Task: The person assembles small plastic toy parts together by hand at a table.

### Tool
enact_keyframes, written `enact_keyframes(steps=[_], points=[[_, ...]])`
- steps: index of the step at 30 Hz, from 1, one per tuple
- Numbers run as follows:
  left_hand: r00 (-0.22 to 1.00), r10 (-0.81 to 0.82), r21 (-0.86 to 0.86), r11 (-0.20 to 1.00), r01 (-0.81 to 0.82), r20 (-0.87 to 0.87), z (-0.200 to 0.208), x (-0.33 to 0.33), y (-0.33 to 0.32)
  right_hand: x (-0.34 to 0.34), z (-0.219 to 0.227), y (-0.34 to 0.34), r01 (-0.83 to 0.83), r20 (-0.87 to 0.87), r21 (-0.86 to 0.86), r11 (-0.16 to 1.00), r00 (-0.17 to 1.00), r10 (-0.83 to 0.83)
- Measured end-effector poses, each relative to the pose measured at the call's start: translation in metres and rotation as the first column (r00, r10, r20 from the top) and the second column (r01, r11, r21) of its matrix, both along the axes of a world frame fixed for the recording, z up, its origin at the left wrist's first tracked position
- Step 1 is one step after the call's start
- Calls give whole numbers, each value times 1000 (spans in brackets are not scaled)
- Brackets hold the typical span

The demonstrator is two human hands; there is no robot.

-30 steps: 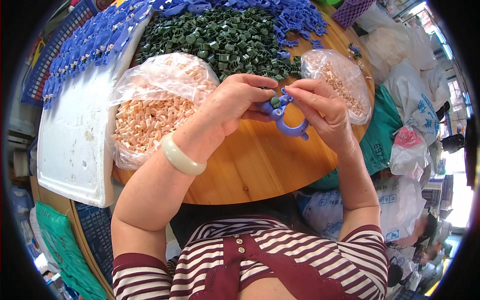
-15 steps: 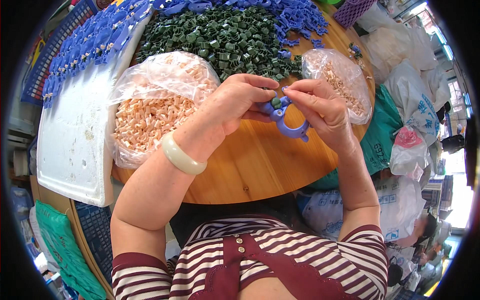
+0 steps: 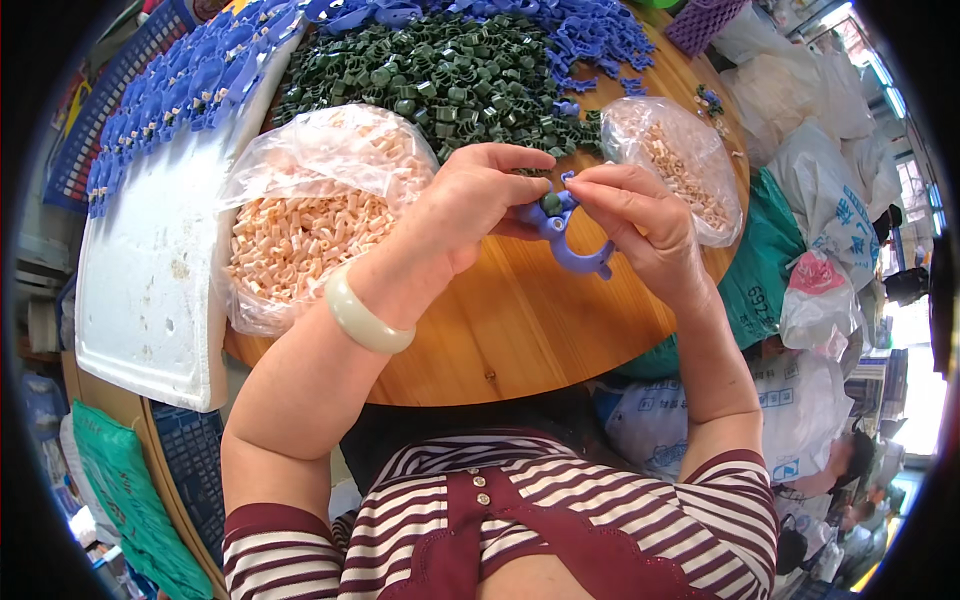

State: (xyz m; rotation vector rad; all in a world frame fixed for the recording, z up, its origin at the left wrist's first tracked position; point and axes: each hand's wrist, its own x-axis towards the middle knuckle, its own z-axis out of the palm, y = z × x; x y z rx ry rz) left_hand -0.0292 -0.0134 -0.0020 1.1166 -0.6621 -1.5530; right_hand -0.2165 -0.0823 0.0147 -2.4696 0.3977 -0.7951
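Note:
Above the wooden table, my left hand (image 3: 482, 195) grips a blue plastic toy part (image 3: 577, 256) with an open ring at its lower end. A small dark green piece (image 3: 551, 204) sits on the part beside my left thumb. My right hand (image 3: 640, 208) is closed in a pinch at the part's upper right, where a small blue tip shows at the fingertips. Whether something else tiny is between those fingers is hidden. Past my hands lies a heap of dark green plastic pieces (image 3: 420, 85).
A clear bag of peach-coloured small pieces (image 3: 310, 240) stands left on the round wooden table (image 3: 490, 340); a smaller such bag (image 3: 680, 170) lies right. Blue parts (image 3: 600, 45) are piled at the back. A white foam board (image 3: 150, 300) carries rows of blue assemblies (image 3: 190, 80).
The blue part and both hands have shifted very slightly, the ring tilting up a little. My grip on it looks the same.

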Motion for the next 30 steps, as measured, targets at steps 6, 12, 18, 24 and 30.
enact_keyframes(steps=[6,12,18,24,30], points=[[993,44,-12,999,-43,110,0,0,-1,0,1,3,110,30,91,990,993,-113],[994,29,-14,1000,-28,107,-1,0,0,2,-1,2,117,17,34,993,993,-117],[996,60,-38,998,-57,69,-4,-5,1,0,1,0,89,24,-103,991,996,-87],[978,144,-138,983,-123,153,5,1,1,2,-2,-9,68,128,104,992,988,-81],[939,295,-239,939,-249,179,5,23,-4,-8,-27,-34,270,-83,212,939,963,-258]])
